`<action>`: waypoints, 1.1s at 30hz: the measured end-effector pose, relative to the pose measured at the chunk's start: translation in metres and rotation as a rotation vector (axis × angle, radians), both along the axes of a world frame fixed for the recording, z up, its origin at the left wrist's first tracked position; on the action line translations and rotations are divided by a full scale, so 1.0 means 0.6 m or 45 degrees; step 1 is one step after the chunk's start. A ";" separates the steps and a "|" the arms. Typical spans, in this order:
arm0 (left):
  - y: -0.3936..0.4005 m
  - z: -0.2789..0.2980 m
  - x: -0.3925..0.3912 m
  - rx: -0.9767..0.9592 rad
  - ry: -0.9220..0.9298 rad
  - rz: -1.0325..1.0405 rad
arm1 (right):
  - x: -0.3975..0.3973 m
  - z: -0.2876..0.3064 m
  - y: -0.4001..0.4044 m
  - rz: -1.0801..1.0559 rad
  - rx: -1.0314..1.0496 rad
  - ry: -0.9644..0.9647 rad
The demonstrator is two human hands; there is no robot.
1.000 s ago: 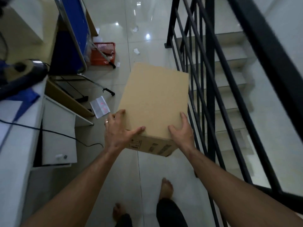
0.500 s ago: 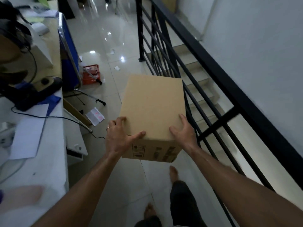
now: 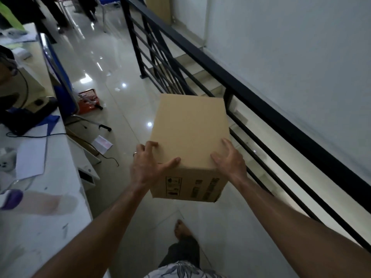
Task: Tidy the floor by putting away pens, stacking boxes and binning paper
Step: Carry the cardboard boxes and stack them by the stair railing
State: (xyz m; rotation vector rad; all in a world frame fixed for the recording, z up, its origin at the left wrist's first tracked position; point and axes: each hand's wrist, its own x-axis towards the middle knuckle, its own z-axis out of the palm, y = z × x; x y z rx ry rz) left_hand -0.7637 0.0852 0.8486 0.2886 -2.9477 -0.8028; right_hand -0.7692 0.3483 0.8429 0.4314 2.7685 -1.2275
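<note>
A closed brown cardboard box (image 3: 190, 127) with printed labels on its near side hangs in the air in front of me, above the tiled floor. My left hand (image 3: 147, 165) grips its near left corner, thumb on top and fingers round the side. My right hand (image 3: 230, 160) holds the near right corner, its fingers spread over the top edge. A sheet of paper (image 3: 102, 144) lies on the floor to the left, beside the desk. Small white paper scraps (image 3: 117, 89) lie farther along the floor.
A white desk (image 3: 50, 207) with papers and cables runs along my left. A black stair railing (image 3: 261, 111) borders the right, stairs dropping behind it. A red basket (image 3: 88, 101) sits on the floor by a blue partition (image 3: 58, 77). My bare foot (image 3: 181, 229) is below the box.
Both hands keep the same hold on the box. I have stepped forward and the view has lifted, so the railing and the far end of the hall show more.
</note>
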 end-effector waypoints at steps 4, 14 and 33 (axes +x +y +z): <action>0.067 -0.007 0.097 -0.042 0.045 -0.087 | 0.125 0.002 0.072 -0.042 0.023 0.026; 0.211 0.000 0.290 -0.033 -0.022 -0.468 | 0.444 0.001 0.197 -0.401 0.015 0.025; 0.510 -0.014 0.460 -0.036 -0.031 -1.488 | 0.873 0.001 0.279 -1.404 0.113 0.007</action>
